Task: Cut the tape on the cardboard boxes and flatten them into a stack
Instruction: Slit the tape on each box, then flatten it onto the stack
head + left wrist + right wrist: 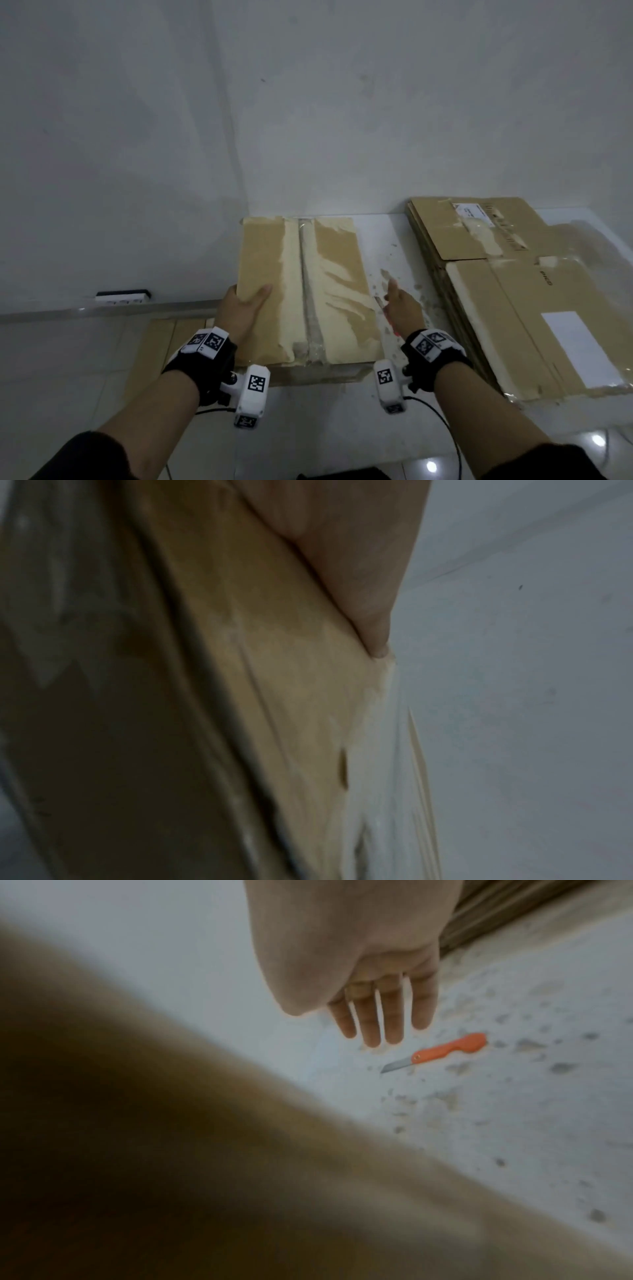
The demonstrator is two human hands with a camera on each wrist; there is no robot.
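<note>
Cardboard boxes, flattened stack (513,291): several lie piled on the white table (387,233) at my right, done. Cardboard box (305,291), one: before me on the table, its tape seam (308,287) seemingly uncut, so cutting and flattening remain. My left hand (245,310) grips its left edge. My right hand (373,988), fingers straight and empty, hovers above the orange knife (441,1051).

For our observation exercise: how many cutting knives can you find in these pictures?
1. The orange-handled knife lies blade out on the white surface, between the taped box and the stack of flattened boxes, just beyond the open right hand. Others may be hidden under cardboard.
</note>
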